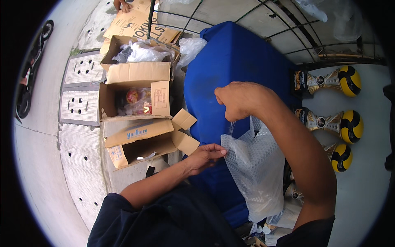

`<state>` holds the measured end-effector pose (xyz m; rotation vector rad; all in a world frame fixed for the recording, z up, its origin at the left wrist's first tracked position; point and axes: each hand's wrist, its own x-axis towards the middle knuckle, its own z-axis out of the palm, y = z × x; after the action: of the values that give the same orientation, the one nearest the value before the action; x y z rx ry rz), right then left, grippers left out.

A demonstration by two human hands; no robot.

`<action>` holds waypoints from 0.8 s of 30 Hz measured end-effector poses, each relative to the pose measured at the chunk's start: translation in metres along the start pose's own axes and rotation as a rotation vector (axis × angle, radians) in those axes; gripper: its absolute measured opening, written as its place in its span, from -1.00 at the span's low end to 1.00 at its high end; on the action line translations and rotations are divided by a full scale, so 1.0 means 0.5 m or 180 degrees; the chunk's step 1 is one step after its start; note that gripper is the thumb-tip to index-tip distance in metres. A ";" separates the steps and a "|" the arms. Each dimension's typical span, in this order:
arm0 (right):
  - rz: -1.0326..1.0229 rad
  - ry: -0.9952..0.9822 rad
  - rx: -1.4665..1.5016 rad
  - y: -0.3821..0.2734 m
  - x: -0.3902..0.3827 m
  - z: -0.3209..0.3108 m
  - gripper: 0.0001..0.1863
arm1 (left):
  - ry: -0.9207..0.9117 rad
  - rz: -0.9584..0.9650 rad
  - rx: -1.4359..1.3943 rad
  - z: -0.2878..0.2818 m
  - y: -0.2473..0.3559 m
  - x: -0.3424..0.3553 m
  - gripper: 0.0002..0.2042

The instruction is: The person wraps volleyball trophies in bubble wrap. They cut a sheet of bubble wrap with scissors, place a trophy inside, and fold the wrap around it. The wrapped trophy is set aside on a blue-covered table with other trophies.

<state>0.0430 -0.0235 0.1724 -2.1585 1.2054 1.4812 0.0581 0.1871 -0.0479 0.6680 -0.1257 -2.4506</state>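
Left hand [207, 159]: thumb and fingertips pinched on the edge of the bubble wrap [257, 179]. Right hand [243, 101]: fingers curled closed, raised above the wrap's top edge, gripping a thin clear strip [231, 128] that runs down to the wrap. Bubble wrap hangs between the forearms, in front of the blue cloth [214, 78]; whether anything is inside, can't tell. Right of the cloth: trophies [327, 82] in a row, black bases toward the cloth, yellow-and-black ball tops pointing away. Left of the cloth: three open cardboard boxes [139, 72]; the far one has white plastic [148, 52] in it, the middle one holds plastic-wrapped items, partly hidden. Beyond them, another person's hand [122, 5] on flattened cardboard [133, 22]. Dark wire grid [192, 17] behind the cloth. Motorbike [31, 74] at far left.
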 end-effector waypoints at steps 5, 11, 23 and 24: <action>0.0092 0.0102 -0.0184 0.011 0.012 -0.009 -0.44 | 0.0205 0.0068 -0.0086 0.026 -0.005 0.036 -0.78; 0.0239 -0.0028 -0.0416 0.044 0.027 0.012 -0.43 | 0.0637 0.0170 0.0281 0.056 0.003 0.064 -0.69; 0.0374 -0.0156 -0.0024 0.089 0.017 0.024 -0.40 | 0.1464 0.0438 0.2810 0.054 0.033 0.074 -0.34; 0.0365 -0.0137 -0.0032 0.101 0.020 0.033 -0.40 | 0.1477 0.0630 0.3274 0.047 0.037 0.074 -0.32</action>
<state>-0.0043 -0.0496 0.1681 -2.0842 1.3299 1.5741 0.0303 0.1495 -0.0391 1.5252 -1.2337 -1.8456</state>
